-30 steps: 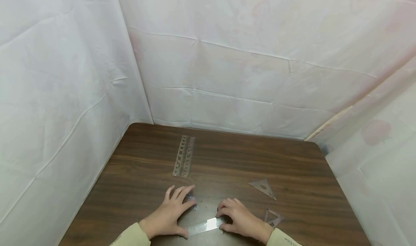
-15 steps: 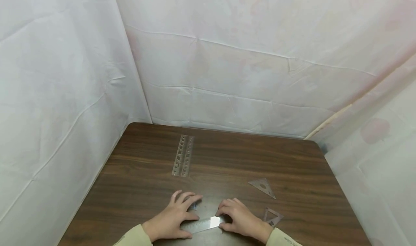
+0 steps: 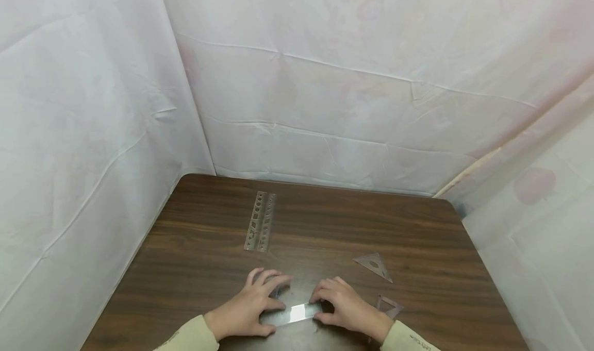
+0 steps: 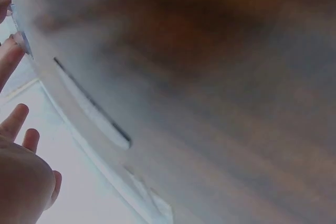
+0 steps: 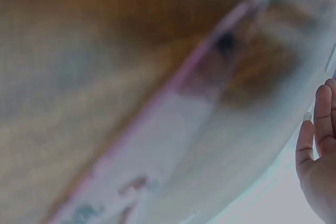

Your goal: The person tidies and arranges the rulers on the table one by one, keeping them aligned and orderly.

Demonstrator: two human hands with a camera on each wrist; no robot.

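Note:
A clear straight ruler (image 3: 292, 314) lies across the near edge of the brown table (image 3: 325, 227). My left hand (image 3: 252, 303) holds its left end between thumb and a finger, with the other fingers spread over a small clear piece (image 3: 278, 290). My right hand (image 3: 345, 307) pinches the ruler's right end with curled fingers. Both wrist views are badly blurred. The left wrist view shows only fingertips (image 4: 13, 121) beside the tabletop. The right wrist view shows only fingers (image 5: 317, 145) at the frame's right edge.
A clear stencil ruler (image 3: 261, 228) lies lengthwise at the back left of the table. One clear set square (image 3: 373, 265) sits to the right, and another (image 3: 389, 305) lies beside my right wrist. White sheeting (image 3: 325, 83) walls in the table on three sides.
Both hands have slid the straight ruler a little farther from the table's near edge. The left fingers have reached slightly to the right. The other rulers have not moved.

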